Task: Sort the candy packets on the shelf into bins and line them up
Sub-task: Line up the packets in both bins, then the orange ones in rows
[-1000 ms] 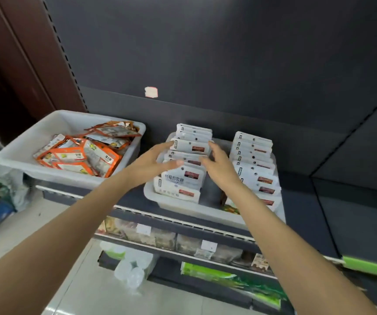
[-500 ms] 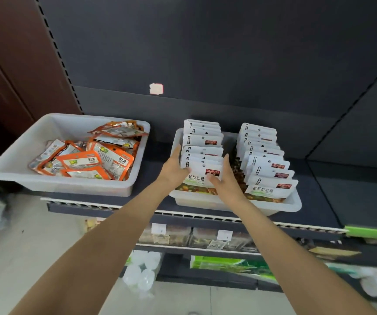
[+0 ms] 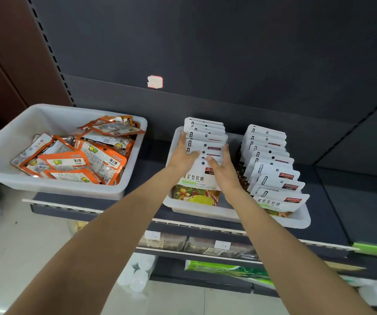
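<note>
Directly ahead of me, a dark shelf (image 3: pixel 333 201) carries two white plastic bins side by side, well apart from each other. My left hand (image 3: pixel 184 155) and my right hand (image 3: pixel 222 165) both reach into the right-hand bin (image 3: pixel 274 220), where white candy packets stand upright in two rows running front to back. Both hands are on the left row (image 3: pixel 204 137): the left hand holds the row's left edge, fingers curled along the side and thumb laid across the packet fronts, while the right hand holds the right edge the same way, its thumb pointing inward toward the other thumb. Between them they clasp several packets at the front of that row; the frontmost packet (image 3: pixel 194 189) shows a fruit picture and green printing low on its face. Just to the right, the second row (image 3: pixel 271 169) of the same white packets stands untouched, leaning slightly back, each one overlapping the next. Over in the left-hand bin (image 3: pixel 53 188), orange candy packets (image 3: pixel 80 160) lie in a loose, jumbled heap, some flat and some tilted. A small pale sticker (image 3: pixel 155 81) sits on the dark back panel above the bins.
</note>
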